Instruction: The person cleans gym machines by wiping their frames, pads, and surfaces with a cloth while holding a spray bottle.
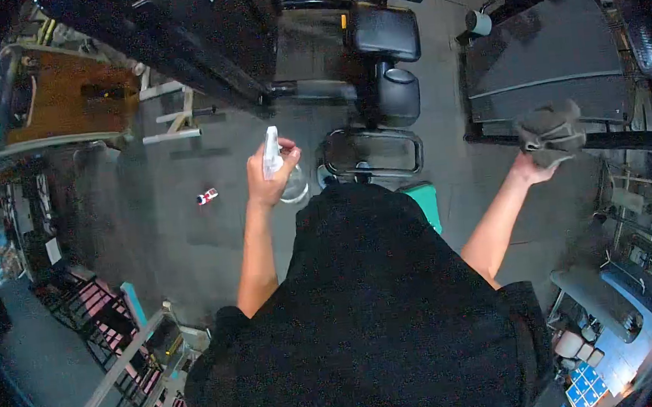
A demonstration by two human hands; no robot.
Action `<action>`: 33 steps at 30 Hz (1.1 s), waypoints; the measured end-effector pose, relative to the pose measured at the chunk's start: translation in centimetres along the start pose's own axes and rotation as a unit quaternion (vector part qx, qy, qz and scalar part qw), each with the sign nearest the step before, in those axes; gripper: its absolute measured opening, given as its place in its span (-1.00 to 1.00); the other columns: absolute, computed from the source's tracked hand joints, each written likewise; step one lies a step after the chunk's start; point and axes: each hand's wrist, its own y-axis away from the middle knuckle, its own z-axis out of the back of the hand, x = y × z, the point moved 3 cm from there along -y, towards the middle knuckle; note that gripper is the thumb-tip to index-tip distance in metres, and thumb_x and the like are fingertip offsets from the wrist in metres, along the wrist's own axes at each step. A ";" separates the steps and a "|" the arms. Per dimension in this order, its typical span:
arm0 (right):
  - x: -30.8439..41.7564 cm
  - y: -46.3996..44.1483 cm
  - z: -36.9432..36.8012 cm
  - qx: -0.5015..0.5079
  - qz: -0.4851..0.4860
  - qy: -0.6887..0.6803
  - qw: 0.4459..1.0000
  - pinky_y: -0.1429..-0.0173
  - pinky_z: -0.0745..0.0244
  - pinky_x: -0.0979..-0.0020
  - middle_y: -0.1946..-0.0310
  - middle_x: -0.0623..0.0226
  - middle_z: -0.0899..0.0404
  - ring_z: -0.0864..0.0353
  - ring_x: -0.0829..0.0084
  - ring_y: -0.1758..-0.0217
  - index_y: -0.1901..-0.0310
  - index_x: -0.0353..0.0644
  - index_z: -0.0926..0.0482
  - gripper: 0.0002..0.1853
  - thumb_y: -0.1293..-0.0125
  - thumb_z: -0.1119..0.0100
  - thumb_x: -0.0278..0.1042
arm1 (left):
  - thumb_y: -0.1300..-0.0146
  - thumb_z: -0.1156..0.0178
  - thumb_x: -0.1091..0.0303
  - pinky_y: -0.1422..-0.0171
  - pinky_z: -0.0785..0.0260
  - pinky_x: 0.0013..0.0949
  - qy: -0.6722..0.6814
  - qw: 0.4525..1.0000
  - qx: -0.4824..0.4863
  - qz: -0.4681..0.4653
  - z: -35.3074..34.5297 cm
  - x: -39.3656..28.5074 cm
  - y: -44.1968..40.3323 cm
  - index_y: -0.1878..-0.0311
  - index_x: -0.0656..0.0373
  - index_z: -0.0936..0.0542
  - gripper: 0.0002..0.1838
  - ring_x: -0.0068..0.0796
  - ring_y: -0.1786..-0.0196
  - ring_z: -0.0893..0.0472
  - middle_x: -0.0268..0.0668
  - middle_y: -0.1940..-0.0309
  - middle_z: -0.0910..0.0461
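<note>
Bottle point(269, 151) of clear plastic with a white trigger head, held in the left hand point(263, 180) above the dark grey floor point(191, 254). Grip on this side clamped round the trigger head, thumb and fingers wrapped close; presumably held so to let the weight hang below and keep the trigger within finger reach. Cloth point(552, 131) of soft grey fabric, bunched in the right hand point(538, 170), arm stretched out to the side. Grip there apparently clamped on gathered folds; cannot tell how far the fingers curl, with fabric hiding most of them. Seen across the near edge of a broad dark grey deck point(546, 60); cannot tell whether touching. Likely bunched for a thicker, firmer wad. Farther out, between the two hands, a black padded seat point(382, 34). Left of the bottle, well apart, a small red-and-white object point(207, 197) lying on the floor.
</note>
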 end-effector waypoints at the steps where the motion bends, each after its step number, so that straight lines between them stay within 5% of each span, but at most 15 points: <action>1: -1.0 0.8 0.0 0.038 -0.036 -0.009 0.999 -0.48 -0.36 -0.17 -0.48 0.19 -0.40 -0.46 0.03 -0.43 -0.48 -0.05 -0.41 -0.37 -0.53 0.00 0.14 | -0.28 -0.47 0.32 0.10 -0.52 -0.40 -0.031 0.999 0.009 -0.011 0.0 -0.5 -0.3 0.09 0.24 -0.69 -0.75 -0.57 0.26 -0.68 -0.29 0.32 -0.75; 3: -3.1 3.3 -1.1 0.092 0.050 0.097 0.990 -0.47 -0.39 -0.10 -0.46 0.16 -0.42 -0.44 0.10 -0.45 -0.53 -0.12 -0.36 -0.33 -0.55 0.02 0.13 | -0.28 -0.47 0.30 0.12 -0.54 -0.38 -0.043 0.999 0.006 -0.023 -0.2 -1.6 -1.0 0.09 0.20 -0.69 -0.76 -0.55 0.28 -0.70 -0.28 0.33 -0.76; 5: -5.2 4.9 -2.4 0.150 0.153 0.375 0.902 -0.47 -0.42 0.03 -0.44 0.16 -0.45 -0.49 0.14 -0.42 -0.53 -0.17 -0.36 -0.37 -0.58 -0.02 0.02 | -0.27 -0.46 0.29 0.11 -0.56 -0.36 -0.086 0.993 0.029 -0.070 -0.5 -2.9 -1.7 0.10 0.19 -0.70 -0.76 -0.49 0.28 -0.74 -0.26 0.30 -0.78; 7: -7.6 7.2 -3.0 0.153 0.094 0.398 0.900 -0.44 -0.45 0.17 -0.39 0.18 -0.52 -0.56 0.18 -0.34 -0.49 -0.22 -0.43 -0.44 -0.59 -0.10 -0.11 | -0.25 -0.47 0.28 0.10 -0.58 -0.35 -0.112 0.990 0.034 -0.076 -1.1 -4.0 -1.9 0.06 0.18 -0.71 -0.73 -0.45 0.28 -0.76 -0.25 0.27 -0.79; 11: -11.9 13.4 -5.5 0.163 -0.211 0.160 0.950 -0.43 -0.47 0.23 -0.26 0.18 -0.63 -0.64 0.27 -0.26 -0.32 -0.32 -0.57 -0.54 -0.65 0.00 -0.13 | -0.23 -0.51 0.25 0.11 -0.58 -0.38 -0.091 0.986 0.089 -0.110 -3.0 -5.4 -1.7 -0.04 0.17 -0.72 -0.64 -0.51 0.29 -0.75 -0.26 0.18 -0.79; 12: -12.4 14.7 -6.1 0.164 -0.212 0.160 0.950 -0.43 -0.47 0.23 -0.26 0.18 -0.63 -0.64 0.27 -0.26 -0.32 -0.32 -0.57 -0.54 -0.65 0.00 -0.13 | -0.22 -0.52 0.25 0.11 -0.57 -0.38 -0.071 0.986 0.112 -0.099 -3.6 -5.6 -1.3 -0.04 0.17 -0.72 -0.63 -0.52 0.30 -0.74 -0.26 0.14 -0.78; 15: -13.9 18.5 -6.8 0.184 -0.468 0.057 0.862 -0.36 -0.54 0.18 -0.15 0.18 -0.70 -0.69 0.25 -0.20 -0.26 -0.27 -0.61 -0.56 -0.64 0.03 -0.10 | -0.19 -0.55 0.17 0.11 -0.56 -0.36 -0.069 0.982 0.149 -0.098 -4.7 -6.1 -0.4 -0.06 0.19 -0.71 -0.56 -0.48 0.30 -0.73 -0.24 0.10 -0.74; 17: -15.5 19.0 -5.2 0.164 -0.493 0.091 0.849 -0.34 -0.57 0.21 -0.12 0.18 -0.73 -0.71 0.27 -0.17 -0.22 -0.28 -0.64 -0.57 -0.64 0.01 -0.12 | -0.18 -0.55 0.10 0.10 -0.55 -0.33 -0.103 0.974 0.137 -0.151 -5.3 -5.8 0.1 -0.08 0.22 -0.70 -0.50 -0.40 0.26 -0.72 -0.21 0.12 -0.72; 22: -14.8 20.9 -8.7 0.185 -0.552 0.026 0.812 -0.13 -0.70 0.27 0.02 0.19 -0.79 -0.80 0.30 0.04 -0.10 -0.28 -0.70 -0.64 -0.58 -0.11 -0.17 | -0.21 -0.53 0.12 0.28 -0.40 -0.14 -0.133 0.969 0.100 -0.181 -5.9 -5.7 0.6 0.30 0.27 -0.55 -0.58 -0.17 0.42 -0.55 -0.15 0.40 -0.53; 28: -15.3 21.3 -9.8 0.167 -0.580 0.105 0.791 0.06 -0.69 0.35 0.15 0.29 -0.80 -0.78 0.39 0.20 -0.04 -0.20 -0.73 -0.69 -0.53 -0.16 -0.17 | -0.21 -0.54 0.24 0.28 -0.45 -0.25 -0.135 0.970 0.113 -0.167 -5.2 -6.2 1.0 0.25 0.26 -0.59 -0.66 -0.30 0.43 -0.59 -0.21 0.44 -0.59; 33: -19.1 20.6 -5.2 0.219 -0.577 0.091 0.781 -0.21 -0.61 0.26 0.02 0.26 -0.78 -0.75 0.30 -0.04 -0.09 -0.22 -0.70 -0.61 -0.49 -0.20 -0.07 | -0.21 -0.54 0.23 0.24 -0.53 -0.25 -0.174 0.961 0.093 -0.195 -4.2 -8.8 1.3 0.23 0.25 -0.64 -0.69 -0.19 0.38 -0.70 -0.17 0.40 -0.67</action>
